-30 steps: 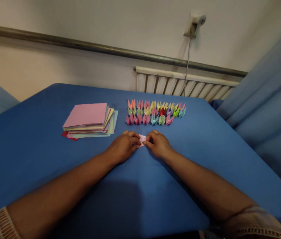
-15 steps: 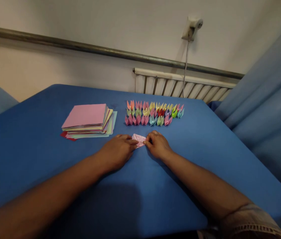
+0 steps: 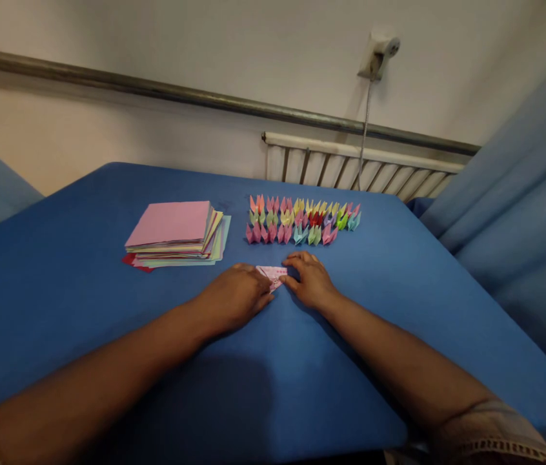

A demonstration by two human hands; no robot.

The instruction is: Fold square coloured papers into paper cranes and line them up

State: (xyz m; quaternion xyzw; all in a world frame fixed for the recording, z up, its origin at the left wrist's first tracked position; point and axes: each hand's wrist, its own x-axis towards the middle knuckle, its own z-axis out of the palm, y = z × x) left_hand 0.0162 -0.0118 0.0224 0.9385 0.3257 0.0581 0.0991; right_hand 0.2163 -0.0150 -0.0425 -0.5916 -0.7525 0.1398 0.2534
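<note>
A small pink folded paper [image 3: 272, 273] lies on the blue table [image 3: 60, 303] between my two hands. My left hand [image 3: 234, 296] rests palm down with its fingertips pressed on the paper's left end. My right hand [image 3: 308, 279] has its fingers curled onto the paper's right end, pinching it against the table. Beyond them stand rows of several small folded paper pieces [image 3: 302, 219] in pink, yellow, green, red and teal.
A stack of coloured square paper sheets [image 3: 176, 234], pink on top, lies at the left middle of the table. Behind the table are a wall, a metal rail [image 3: 157, 90] and a radiator [image 3: 350, 165]. Blue fabric [image 3: 519, 213] hangs at the right.
My left hand has slid slightly back along the paper; my right hand has shifted a little forward over its right end. The pink paper now shows more between the hands.
</note>
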